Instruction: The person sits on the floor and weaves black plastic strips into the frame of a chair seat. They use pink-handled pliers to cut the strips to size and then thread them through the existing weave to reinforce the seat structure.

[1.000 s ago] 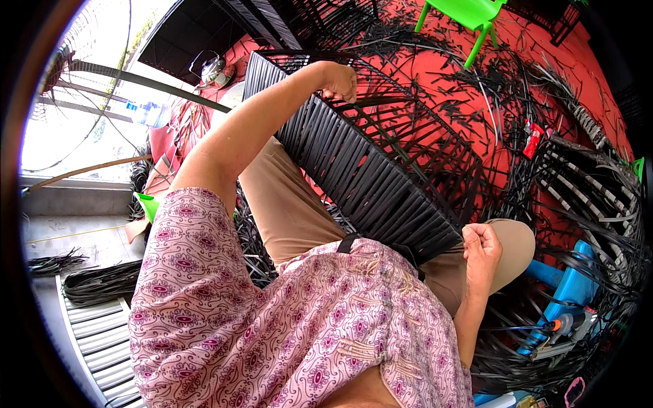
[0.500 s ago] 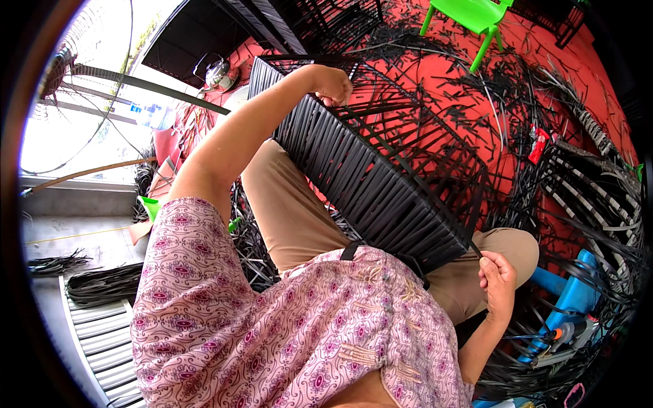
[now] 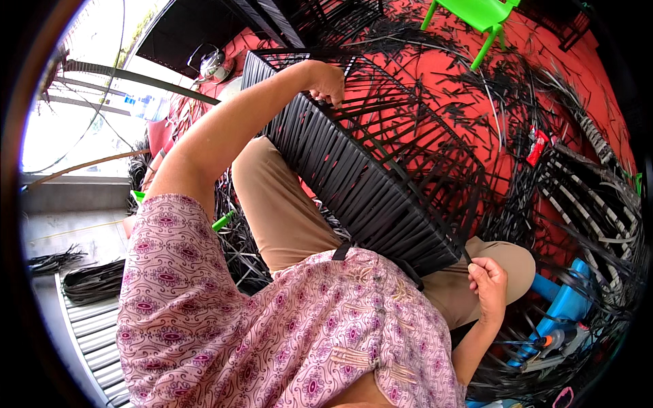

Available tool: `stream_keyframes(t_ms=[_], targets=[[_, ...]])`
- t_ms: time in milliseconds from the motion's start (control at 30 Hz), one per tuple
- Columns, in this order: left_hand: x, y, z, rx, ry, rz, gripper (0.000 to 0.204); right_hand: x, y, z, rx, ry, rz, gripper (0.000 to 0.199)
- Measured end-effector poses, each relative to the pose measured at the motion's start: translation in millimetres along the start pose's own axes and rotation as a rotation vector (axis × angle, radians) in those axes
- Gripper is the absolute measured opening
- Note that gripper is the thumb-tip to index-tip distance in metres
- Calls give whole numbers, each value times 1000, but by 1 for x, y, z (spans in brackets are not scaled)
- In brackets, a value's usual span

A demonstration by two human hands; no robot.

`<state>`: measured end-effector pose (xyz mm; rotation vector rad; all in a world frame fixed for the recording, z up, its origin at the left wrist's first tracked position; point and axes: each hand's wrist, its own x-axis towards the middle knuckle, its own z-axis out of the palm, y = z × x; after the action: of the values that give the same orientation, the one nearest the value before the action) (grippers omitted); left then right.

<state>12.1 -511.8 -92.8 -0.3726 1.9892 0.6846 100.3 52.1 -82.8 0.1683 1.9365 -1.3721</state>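
Observation:
Across my lap leans a black woven frame [image 3: 360,180], its near side wrapped closely with flat black strips and its far side showing open bars. At its upper left edge is my left hand [image 3: 328,83], fingers curled down over the rim; what lies inside them is hidden. Just off the frame's lower right corner, my right hand [image 3: 488,277] pinches the end of a thin black strip [image 3: 467,256] between thumb and forefinger. The strip runs up toward that corner.
Cut black strips litter the red floor [image 3: 408,54]. A green chair [image 3: 479,12] stands at the far right, with a metal kettle [image 3: 215,66] at the far left. Coiled strips [image 3: 585,197], a blue plastic piece [image 3: 568,299] and tools lie on the right.
The view has shifted slightly. My left hand stays by the rim and my right hand still pinches the strip near the corner, both with little movement against the frame.

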Motion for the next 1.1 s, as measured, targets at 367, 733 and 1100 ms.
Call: stream_keyframes(t_ms=[367, 733, 1100], targets=[[28, 4, 12, 550, 248, -32, 30, 6, -10, 9, 12, -4, -51, 16], [9, 6, 0, 203, 72, -112, 24, 17, -3, 22, 31, -8, -95, 16], [1, -15, 0, -196, 218, 78, 11, 14, -6, 28, -40, 56, -86, 16]])
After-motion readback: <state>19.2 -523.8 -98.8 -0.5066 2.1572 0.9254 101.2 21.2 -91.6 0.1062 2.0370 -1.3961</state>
